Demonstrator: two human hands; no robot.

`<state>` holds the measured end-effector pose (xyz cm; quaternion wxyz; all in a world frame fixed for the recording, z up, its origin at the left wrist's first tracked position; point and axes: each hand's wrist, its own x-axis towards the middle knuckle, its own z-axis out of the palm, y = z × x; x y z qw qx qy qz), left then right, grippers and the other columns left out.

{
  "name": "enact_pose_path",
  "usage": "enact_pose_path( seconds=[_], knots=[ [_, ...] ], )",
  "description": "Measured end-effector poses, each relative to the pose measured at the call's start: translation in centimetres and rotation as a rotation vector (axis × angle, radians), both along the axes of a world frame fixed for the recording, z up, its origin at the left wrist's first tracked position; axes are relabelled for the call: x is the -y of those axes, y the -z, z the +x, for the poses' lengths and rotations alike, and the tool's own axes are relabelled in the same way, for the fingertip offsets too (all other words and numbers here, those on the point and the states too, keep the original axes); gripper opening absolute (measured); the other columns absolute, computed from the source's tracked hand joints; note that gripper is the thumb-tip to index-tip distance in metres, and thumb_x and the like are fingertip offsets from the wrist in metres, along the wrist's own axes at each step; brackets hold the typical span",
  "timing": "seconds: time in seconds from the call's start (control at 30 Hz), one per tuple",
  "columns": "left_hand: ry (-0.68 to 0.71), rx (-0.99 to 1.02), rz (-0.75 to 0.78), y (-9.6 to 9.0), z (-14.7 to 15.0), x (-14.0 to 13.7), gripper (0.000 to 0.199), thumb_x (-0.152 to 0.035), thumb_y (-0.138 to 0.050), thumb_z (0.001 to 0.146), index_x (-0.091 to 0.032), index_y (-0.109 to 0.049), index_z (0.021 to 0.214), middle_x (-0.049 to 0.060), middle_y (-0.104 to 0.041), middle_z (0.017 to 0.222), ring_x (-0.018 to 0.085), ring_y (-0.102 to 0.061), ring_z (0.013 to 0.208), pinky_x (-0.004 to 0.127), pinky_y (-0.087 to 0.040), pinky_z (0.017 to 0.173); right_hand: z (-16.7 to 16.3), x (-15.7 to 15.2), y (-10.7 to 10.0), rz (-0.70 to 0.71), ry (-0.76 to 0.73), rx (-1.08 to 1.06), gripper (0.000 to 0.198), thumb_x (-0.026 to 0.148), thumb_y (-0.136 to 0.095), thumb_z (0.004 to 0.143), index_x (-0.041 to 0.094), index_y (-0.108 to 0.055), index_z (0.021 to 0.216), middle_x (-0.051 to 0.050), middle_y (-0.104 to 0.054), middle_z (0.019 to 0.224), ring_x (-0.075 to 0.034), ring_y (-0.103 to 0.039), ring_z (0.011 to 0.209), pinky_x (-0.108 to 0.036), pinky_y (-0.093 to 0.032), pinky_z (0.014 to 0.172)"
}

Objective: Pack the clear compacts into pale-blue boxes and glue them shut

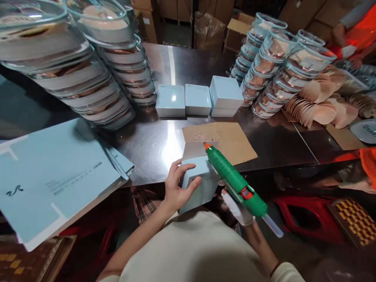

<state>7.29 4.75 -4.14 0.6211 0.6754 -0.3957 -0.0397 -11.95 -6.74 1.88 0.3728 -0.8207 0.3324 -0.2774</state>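
- Step in hand: looks like gluing. My left hand has its fingers spread over a pale blue cuboid box, thumb on the side nearest me, steadying it.
- My right hand (white glove, by the look of it) is wrapped around a green plastic glue gun. Trigger finger hidden, so can't tell if it's squeezing.
- Box sits at the table's near edge, in front of my torso; can't tell whether it rests on that edge or is only held.
- Orange nozzle is above the box's far side; contact unclear, no fresh bead visible.
- Next move, I'd judge, calls for a firm left grip and the tip lined up on a box edge, fingertips clear of it.
- Edges: flat brown cardboard sheet lies just beyond the box; behind it, a row of glossy pale blue boxes limits forward reach.
- Room: bare shiny steel table opens left of the cardboard, as far as the stacked light blue printed sheets, which overhang the near edge.
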Motion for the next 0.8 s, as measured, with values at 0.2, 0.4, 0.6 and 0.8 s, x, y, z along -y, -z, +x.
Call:
enact_pose_path(
  seconds=[0.2, 0.4, 0.6, 0.8],
  knots=[
    [-0.009, 0.058, -0.050, -0.2, -0.4, 0.0, 0.029, -0.046, -0.077, 0.094, -0.024, -0.074, 0.113, 0.008, -0.073, 0.111, 0.027, -0.069, 0.117, 0.039, -0.060, 0.093, 2.2, -1.0, -0.2, -0.322, -0.105, -0.024, 0.016, 0.037, -0.073, 0.087, 0.025, -0.062, 0.087, -0.001, -0.070, 0.075, -0.019, -0.069, 0.063, -0.031, -0.058, 0.061],
    [-0.024, 0.031, -0.018, 0.2, -0.3, -0.4, 0.031, -0.049, -0.077, 0.094, -0.025, -0.075, 0.114, 0.008, -0.073, 0.112, 0.028, -0.067, 0.118, 0.040, -0.058, 0.095, 1.7, 0.1, 1.2, -0.250, -0.071, -0.049, 0.025, 0.046, -0.076, 0.083, 0.025, -0.062, 0.080, -0.002, -0.068, 0.072, -0.020, -0.065, 0.061, -0.033, -0.055, 0.059],
    [-0.042, -0.005, -0.046, 0.7, 0.1, -1.1, 0.031, -0.047, -0.079, 0.093, -0.025, -0.075, 0.116, 0.008, -0.072, 0.116, 0.027, -0.066, 0.120, 0.036, -0.056, 0.095, -1.6, 2.7, 3.2, 0.065, 0.246, 0.017, 0.027, 0.048, -0.080, 0.080, 0.026, -0.064, 0.077, -0.002, -0.070, 0.066, -0.021, -0.065, 0.057, -0.038, -0.060, 0.057],
    [-0.035, -0.091, -0.020, 0.9, 0.8, -1.6, 0.037, -0.055, -0.078, 0.091, -0.025, -0.075, 0.113, 0.008, -0.070, 0.118, 0.028, -0.063, 0.126, 0.041, -0.052, 0.106, -0.2, 11.3, 3.0, 0.532, 0.442, 0.125, 0.052, 0.061, -0.086, 0.062, 0.018, -0.071, 0.087, -0.007, -0.078, 0.072, -0.014, -0.055, 0.043, -0.027, -0.041, 0.036]
  ],
)
